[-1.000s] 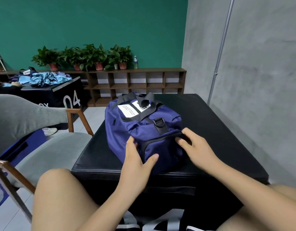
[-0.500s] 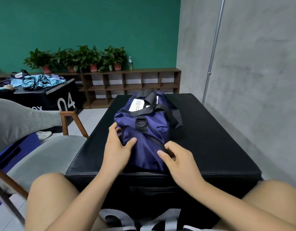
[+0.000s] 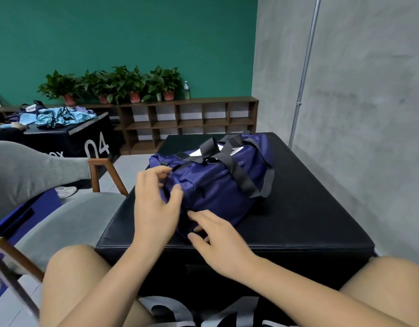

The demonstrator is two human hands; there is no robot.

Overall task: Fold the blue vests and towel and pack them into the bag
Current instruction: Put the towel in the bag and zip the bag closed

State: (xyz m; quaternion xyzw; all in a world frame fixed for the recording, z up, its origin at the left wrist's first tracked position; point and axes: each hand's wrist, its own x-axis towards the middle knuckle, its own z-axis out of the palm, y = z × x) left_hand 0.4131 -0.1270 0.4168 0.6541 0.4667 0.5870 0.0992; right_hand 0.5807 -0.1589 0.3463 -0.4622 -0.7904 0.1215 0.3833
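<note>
A navy blue duffel bag (image 3: 215, 185) with black straps lies zipped on the black padded box (image 3: 298, 220) in front of me, its long side running from near left to far right. My left hand (image 3: 154, 208) grips the bag's near left end, thumb on the side and fingers curled over the top by the strap tab. My right hand (image 3: 222, 241) rests at the bag's near bottom corner, fingers fairly straight and touching the fabric. No vests or towel show on this box.
A grey-cushioned chair (image 3: 69, 213) with wooden arms stands left of the box. A person's grey-trousered leg (image 3: 26, 171) stretches across at the left. Behind, another black box carries a pile of light blue clothes (image 3: 59, 116). A wooden shelf (image 3: 187, 121) with potted plants lines the green wall.
The bag has swung round from end-on to lying diagonally. My left hand moved up onto its left end and curled round it; my right hand slid to the lower near corner.
</note>
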